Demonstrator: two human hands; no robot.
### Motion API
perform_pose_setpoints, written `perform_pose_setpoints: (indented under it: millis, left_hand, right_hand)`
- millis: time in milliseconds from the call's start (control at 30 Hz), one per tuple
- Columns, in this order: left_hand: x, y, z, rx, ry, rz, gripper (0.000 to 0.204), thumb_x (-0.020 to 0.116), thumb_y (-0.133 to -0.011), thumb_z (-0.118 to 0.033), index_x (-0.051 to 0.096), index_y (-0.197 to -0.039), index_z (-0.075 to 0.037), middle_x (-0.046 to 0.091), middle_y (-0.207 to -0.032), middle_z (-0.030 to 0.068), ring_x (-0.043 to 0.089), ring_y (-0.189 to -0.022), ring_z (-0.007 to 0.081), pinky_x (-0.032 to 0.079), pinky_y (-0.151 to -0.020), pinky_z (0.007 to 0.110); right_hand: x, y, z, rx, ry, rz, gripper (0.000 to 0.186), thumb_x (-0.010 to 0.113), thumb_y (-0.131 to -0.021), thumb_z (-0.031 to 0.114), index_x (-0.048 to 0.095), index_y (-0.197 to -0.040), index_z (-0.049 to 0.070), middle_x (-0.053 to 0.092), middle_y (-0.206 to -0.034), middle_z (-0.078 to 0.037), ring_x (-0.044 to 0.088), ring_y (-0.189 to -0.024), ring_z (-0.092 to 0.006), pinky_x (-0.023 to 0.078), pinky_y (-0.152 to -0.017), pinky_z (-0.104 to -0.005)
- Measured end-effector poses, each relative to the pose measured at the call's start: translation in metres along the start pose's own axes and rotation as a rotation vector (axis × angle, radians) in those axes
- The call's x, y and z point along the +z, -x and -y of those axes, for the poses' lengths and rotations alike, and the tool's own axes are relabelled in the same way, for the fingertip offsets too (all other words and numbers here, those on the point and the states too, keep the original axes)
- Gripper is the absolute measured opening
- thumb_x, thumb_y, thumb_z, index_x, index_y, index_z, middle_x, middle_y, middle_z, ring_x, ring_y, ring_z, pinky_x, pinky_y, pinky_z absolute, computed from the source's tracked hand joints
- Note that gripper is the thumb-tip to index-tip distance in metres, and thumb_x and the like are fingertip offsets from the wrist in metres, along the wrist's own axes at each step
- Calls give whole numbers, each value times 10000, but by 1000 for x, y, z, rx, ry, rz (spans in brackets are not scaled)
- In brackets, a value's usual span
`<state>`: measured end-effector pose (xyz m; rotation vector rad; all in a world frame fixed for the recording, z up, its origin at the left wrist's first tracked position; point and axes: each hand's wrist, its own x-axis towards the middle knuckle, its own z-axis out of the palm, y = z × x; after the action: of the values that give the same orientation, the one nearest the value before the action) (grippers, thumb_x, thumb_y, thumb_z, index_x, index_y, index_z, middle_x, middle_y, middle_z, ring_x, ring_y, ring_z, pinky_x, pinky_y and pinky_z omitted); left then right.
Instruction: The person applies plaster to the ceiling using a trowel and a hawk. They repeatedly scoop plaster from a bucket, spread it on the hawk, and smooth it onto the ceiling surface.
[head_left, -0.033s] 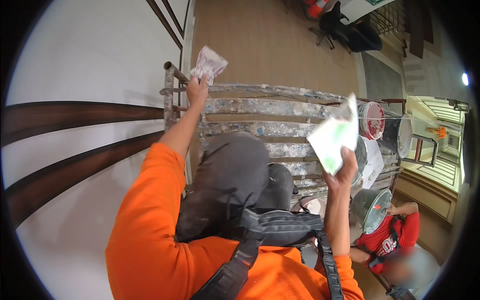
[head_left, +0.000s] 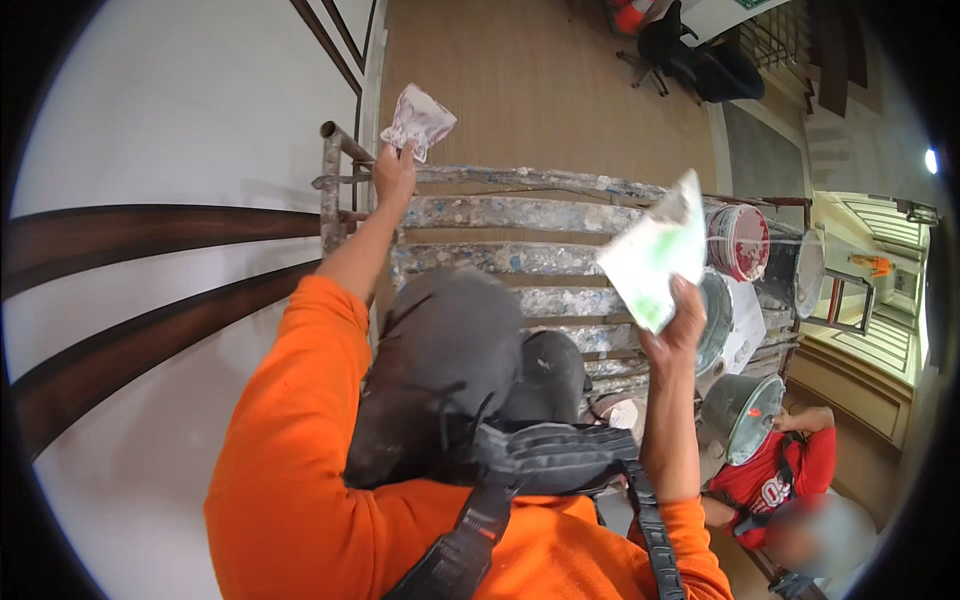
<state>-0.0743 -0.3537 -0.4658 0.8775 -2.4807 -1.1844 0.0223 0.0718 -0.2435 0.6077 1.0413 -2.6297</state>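
My left hand grips a crumpled pinkish-white rag or packet with darker stains, held up at the far end of the paint-spattered metal scaffold platform, beside its corner post. In my right hand is a flat white sheet or board with green patches and a dirty upper corner, tilted over the slats. A bucket with a red, smeared top sits on the platform just right of that sheet, and my knees in dark trousers rest on the slats.
Left is a white wall with dark wooden bands. Beyond the platform are wooden flooring and black chairs. More buckets stand at the right. A co-worker in red holds a grey bucket below the platform's right side.
My right hand and the white sheet have moved slightly left and up. My left hand's pinkish item has shifted slightly up.
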Motion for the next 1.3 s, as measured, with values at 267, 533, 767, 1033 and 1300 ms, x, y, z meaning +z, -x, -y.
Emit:
perform_pose_setpoints:
  millis: [267,533,767,1033,1300]
  left_hand:
    - [49,-37,34,-89,-397,35,473,449,-980,-476,603,-1046,-34,686,-919,259,656,-892,455,474,-804,551]
    - [52,-47,4,9,-572,216,384,444,-991,-426,608,-1056,-85,698,-814,214,681,-796,404,492,-742,537]
    - [53,-53,6,-35,-533,295,429,347,-1014,-454,585,-1063,-99,686,-820,204,658,-767,420,484,-691,536]
    - [57,-53,17,-32,-562,272,429,349,-1008,-452,572,-1034,-86,682,-779,178,654,-746,421,476,-677,542]
    - [51,-46,9,-117,-542,267,388,441,-978,-410,630,-1015,-74,654,-741,209,645,-729,417,502,-691,519]
  right_hand:
    - [6,-181,-71,167,10,36,419,630,-930,149,522,-1318,35,622,-1269,-115,610,-1161,-271,499,-1018,-432]
    - [-29,-316,-103,337,136,53,469,638,-936,170,484,-1359,37,587,-1317,-107,574,-1206,-283,468,-1053,-461]
    - [-60,-353,-112,389,106,87,498,619,-942,177,461,-1393,39,568,-1360,-117,533,-1264,-314,404,-1108,-499]
    - [-80,-359,-110,519,-60,158,513,631,-932,218,471,-1394,63,562,-1366,-146,479,-1307,-405,335,-1123,-599]
    - [-59,-350,-108,593,-49,201,483,675,-888,210,525,-1325,70,652,-1224,-155,625,-1131,-338,353,-1118,-604]
